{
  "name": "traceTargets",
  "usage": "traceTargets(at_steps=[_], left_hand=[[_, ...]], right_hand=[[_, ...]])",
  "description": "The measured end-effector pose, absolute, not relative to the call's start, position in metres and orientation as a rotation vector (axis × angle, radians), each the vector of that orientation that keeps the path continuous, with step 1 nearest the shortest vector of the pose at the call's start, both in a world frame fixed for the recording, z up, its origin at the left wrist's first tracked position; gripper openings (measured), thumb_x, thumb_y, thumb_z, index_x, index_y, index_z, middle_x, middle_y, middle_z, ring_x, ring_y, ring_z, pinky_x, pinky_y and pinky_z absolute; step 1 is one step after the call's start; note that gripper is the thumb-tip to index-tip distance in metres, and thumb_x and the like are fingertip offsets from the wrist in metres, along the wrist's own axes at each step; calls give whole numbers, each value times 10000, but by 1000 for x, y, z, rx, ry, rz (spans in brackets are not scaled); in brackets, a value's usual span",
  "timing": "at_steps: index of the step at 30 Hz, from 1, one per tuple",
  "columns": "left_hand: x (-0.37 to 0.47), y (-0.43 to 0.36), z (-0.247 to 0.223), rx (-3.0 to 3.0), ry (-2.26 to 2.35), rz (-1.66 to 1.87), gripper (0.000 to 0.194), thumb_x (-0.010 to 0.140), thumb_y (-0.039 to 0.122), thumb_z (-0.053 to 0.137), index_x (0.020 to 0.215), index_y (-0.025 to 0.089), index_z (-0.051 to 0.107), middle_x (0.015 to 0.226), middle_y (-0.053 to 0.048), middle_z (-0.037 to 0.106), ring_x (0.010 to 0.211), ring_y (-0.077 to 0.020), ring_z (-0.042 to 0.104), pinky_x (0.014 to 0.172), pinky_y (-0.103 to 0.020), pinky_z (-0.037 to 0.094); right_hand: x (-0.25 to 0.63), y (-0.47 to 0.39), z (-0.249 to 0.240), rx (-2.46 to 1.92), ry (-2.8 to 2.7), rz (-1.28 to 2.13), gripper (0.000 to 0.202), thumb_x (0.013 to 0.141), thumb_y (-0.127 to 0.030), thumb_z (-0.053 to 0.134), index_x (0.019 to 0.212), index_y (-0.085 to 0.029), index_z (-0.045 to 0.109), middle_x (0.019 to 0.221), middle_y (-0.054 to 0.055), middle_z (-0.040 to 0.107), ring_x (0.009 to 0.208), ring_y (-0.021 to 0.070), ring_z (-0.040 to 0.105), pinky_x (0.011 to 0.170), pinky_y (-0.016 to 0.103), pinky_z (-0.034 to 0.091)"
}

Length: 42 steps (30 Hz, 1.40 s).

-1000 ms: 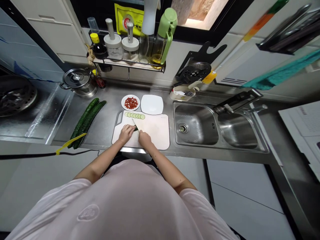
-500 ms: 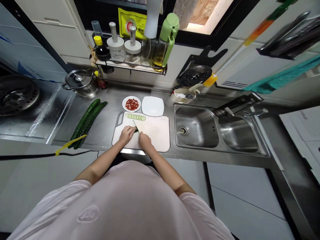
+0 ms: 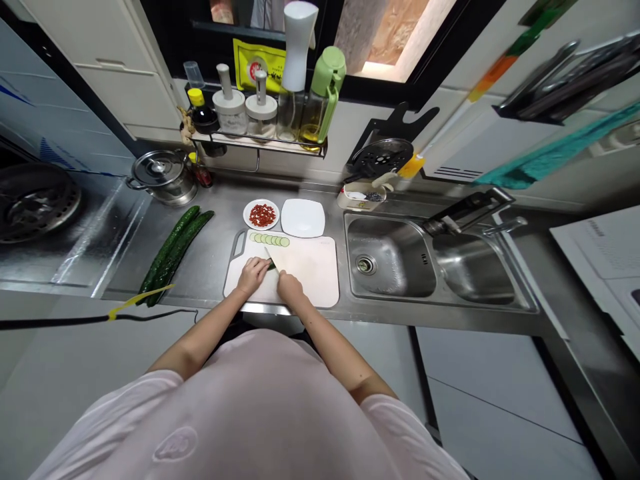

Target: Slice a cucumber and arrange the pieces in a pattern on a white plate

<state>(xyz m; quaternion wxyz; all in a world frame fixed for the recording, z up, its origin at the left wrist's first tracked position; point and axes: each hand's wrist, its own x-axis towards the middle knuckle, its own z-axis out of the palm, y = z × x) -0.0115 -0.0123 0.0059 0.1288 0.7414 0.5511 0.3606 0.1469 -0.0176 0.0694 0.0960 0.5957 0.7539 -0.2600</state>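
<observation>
My right hand (image 3: pixel 290 288) is closed round the handle of a knife (image 3: pixel 273 259), its blade pointing away and to the left over the white cutting board (image 3: pixel 315 270). Beside the blade, my left hand (image 3: pixel 253 275) is closed on a piece of cucumber (image 3: pixel 271 265), mostly covered by the fingers. Near the board's far edge lies a row of several cucumber slices (image 3: pixel 269 239), overlapping one another. Behind the board stand a small plate of chopped red pieces (image 3: pixel 263 215) and a white square plate (image 3: pixel 303 218).
Two whole cucumbers (image 3: pixel 175 253) lie left of the board. A steel pot (image 3: pixel 163 177) stands behind them. On the right is a double sink (image 3: pixel 393 257) with a faucet (image 3: pixel 470 210). Above the counter, a rack (image 3: pixel 260 143) holds bottles and jars. A black cable (image 3: pixel 60 323) crosses at lower left.
The whole view has shifted slightly, with the counter lower in the picture. Both hands keep their hold on the cucumber piece and the knife; the slices look the same.
</observation>
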Motion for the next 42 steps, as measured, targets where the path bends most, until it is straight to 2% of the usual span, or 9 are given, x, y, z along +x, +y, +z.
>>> traceTargets(at_steps=[14, 31, 42], left_hand=[[-10, -14, 8, 2160, 1609, 1054, 252, 900, 247, 429, 1094, 238, 589, 919, -54, 595, 908, -174, 536, 844, -355, 447], [-11, -13, 5, 2149, 1618, 1049, 265, 908, 268, 415, 1107, 234, 587, 920, -62, 593, 915, -182, 538, 850, -368, 446], [-11, -13, 9, 2108, 1606, 1050, 260, 907, 265, 417, 1104, 230, 584, 951, -61, 602, 927, -174, 544, 860, -360, 449]], right_hand=[[158, -34, 78, 1739, 2180, -742, 194, 875, -76, 378, 1023, -121, 494, 943, 151, 638, 888, 212, 627, 704, 279, 450], [168, -48, 66, 1773, 2177, -754, 191, 852, -99, 401, 1016, -124, 497, 913, 144, 644, 862, 238, 628, 667, 294, 439], [178, -46, 71, 1765, 2166, -792, 191, 891, -161, 373, 1022, -131, 509, 926, 137, 641, 851, 223, 622, 663, 276, 417]])
